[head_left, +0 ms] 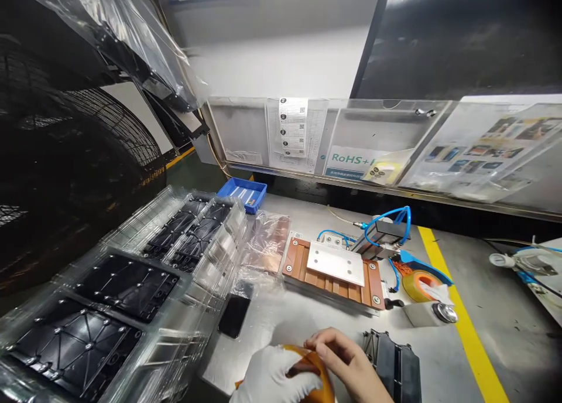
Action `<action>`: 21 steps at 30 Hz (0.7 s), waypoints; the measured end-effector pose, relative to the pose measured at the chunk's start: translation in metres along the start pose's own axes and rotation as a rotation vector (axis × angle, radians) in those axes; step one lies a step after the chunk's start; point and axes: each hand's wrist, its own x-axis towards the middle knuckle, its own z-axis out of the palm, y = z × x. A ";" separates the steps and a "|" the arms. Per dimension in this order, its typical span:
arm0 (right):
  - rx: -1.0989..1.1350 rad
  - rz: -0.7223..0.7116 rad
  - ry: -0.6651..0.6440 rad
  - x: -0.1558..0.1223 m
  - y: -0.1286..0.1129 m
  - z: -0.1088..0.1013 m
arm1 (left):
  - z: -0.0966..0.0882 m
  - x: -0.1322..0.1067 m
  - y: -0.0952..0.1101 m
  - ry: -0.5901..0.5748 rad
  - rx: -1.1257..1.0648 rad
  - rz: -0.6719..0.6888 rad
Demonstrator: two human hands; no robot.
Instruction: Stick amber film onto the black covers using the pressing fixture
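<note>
My left hand (pixel 272 376), in a white glove, grips a roll of amber tape (pixel 324 385) at the bottom middle. Bare, my right hand (pixel 346 359) has its thumb and fingertips pinched together at the roll's upper edge; whether a loose end of tape sits between them is hard to see. Just right of that hand lies a black ribbed plastic part (pixel 401 368), partly hidden by the wrist. Beyond both hands stands a brown fixture (pixel 296 259) with a silver plate (pixel 336 262) on top.
Clear trays (pixel 197 294) with black ribbed panels (pixel 127 286) fill the left. A dark phone (pixel 235 316), a plastic-wrapped copper-coloured sheet (pixel 267 245) and a blue bin (pixel 259 198) lie nearby. Right are a metal-capped bottle (pixel 424 314), a yellow tape roll (pixel 413 287) and blue air hoses (pixel 409 221).
</note>
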 end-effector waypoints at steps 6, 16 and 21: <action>0.448 0.111 0.290 0.012 0.008 -0.024 | -0.019 0.004 -0.015 0.099 0.178 -0.117; 0.618 -0.047 0.916 -0.006 0.009 -0.151 | -0.063 0.023 -0.087 0.135 0.123 -0.244; 0.298 -0.139 0.916 -0.007 -0.028 -0.156 | -0.061 0.051 -0.100 0.056 0.322 -0.288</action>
